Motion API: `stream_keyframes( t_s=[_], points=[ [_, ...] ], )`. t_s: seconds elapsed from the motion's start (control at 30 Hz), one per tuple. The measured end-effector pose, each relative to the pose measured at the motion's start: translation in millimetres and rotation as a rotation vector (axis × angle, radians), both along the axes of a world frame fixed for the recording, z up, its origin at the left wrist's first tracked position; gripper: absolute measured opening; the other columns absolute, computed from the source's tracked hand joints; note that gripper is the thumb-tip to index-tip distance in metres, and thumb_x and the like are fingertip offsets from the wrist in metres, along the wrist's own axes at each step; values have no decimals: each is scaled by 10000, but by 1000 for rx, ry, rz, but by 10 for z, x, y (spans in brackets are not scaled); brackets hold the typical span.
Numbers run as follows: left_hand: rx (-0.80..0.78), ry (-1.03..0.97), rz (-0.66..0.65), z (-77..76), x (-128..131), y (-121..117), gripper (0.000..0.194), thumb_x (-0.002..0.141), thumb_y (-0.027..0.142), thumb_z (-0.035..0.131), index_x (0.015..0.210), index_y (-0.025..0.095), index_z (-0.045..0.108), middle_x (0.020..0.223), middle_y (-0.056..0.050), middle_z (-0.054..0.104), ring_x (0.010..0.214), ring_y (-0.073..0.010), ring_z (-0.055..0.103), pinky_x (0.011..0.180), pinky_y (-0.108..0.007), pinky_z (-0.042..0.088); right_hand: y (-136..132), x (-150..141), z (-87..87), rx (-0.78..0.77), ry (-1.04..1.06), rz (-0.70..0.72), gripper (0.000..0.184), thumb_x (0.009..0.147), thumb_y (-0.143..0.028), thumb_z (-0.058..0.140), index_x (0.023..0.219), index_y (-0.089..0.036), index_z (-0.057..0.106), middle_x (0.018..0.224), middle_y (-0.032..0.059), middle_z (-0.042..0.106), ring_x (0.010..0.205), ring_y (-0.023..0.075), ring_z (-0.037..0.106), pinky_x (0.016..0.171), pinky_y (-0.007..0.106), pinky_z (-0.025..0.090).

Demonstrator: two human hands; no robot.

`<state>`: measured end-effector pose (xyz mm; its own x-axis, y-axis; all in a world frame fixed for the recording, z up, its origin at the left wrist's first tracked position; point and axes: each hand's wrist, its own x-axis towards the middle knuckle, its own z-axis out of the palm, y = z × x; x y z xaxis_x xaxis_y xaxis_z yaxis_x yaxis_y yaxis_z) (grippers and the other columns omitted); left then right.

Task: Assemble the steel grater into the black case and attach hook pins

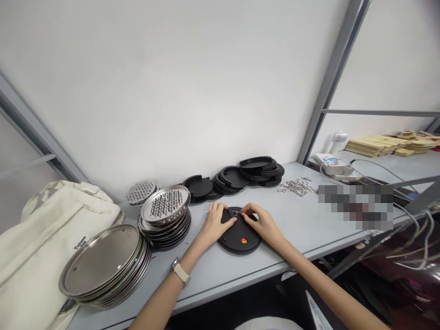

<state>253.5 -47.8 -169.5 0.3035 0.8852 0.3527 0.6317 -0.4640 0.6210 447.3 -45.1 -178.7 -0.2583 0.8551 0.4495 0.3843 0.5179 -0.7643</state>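
A black round disc (240,236) with a small red-and-yellow sticker lies flat on the grey table. My left hand (216,223) grips its upper left edge, fingers on the rim and thumb reaching over the top. Between the thumb and fingertips of my right hand (259,224) is a small metal wire hook (237,212), held against the disc's upper part. Its exact shape is partly hidden by the fingers. Behind my hands, more black round discs (234,178) with raised partial rims are stacked along the wall. Similar loose wire hooks (296,187) form a pile to the right.
Left of my hands stand a stack of round metal graters (168,206) and a stack of round metal plates (103,261). A cream bag (51,238) fills the far left. Right, white cables (426,233), a white box (332,162) and wooden pieces (374,144) lie beyond a metal post (330,87).
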Motion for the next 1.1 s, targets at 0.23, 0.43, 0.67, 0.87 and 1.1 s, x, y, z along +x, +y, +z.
stream_keyframes(
  t_s=[0.23, 0.43, 0.67, 0.87, 1.1],
  points=[
    [-8, 26, 30, -22, 22, 18, 358, 734, 421, 670, 963, 215, 488, 1009, -43, 457, 1000, -227, 438, 887, -357, 374, -23, 6, 36, 22, 5, -53, 64, 837, -208, 492, 815, -204, 553, 804, 13, 596, 753, 153, 552, 728, 289, 450],
    [-18, 16, 10, -22, 11, 59, 319, 740, 384, 663, 944, 214, 485, 994, -41, 466, 990, -225, 434, 876, -354, 371, -23, 15, 21, 32, 28, -101, 34, 830, -207, 498, 820, -207, 531, 822, 11, 595, 769, 155, 558, 732, 289, 449],
    [14, 42, -22, -17, 3, 86, 301, 740, 360, 655, 928, 213, 471, 984, -33, 473, 961, -217, 426, 860, -346, 366, 0, 13, -14, 62, 39, -95, 32, 816, -189, 504, 800, -205, 527, 827, 14, 593, 779, 161, 557, 750, 303, 451],
    [-38, 21, -163, 54, -67, 87, 318, 745, 362, 656, 974, 229, 480, 1018, -27, 486, 1005, -214, 432, 893, -343, 369, -23, 24, 16, 104, 91, -126, 37, 840, -215, 507, 825, -205, 539, 840, 13, 609, 796, 161, 576, 762, 294, 448],
    [-35, -83, -195, 119, -32, 24, 358, 764, 348, 644, 1072, 243, 494, 1104, -35, 496, 1094, -209, 438, 950, -347, 362, -27, 18, 11, 106, 125, -80, 89, 865, -280, 512, 811, -209, 514, 848, 29, 614, 867, 180, 593, 786, 300, 456]
  ],
)
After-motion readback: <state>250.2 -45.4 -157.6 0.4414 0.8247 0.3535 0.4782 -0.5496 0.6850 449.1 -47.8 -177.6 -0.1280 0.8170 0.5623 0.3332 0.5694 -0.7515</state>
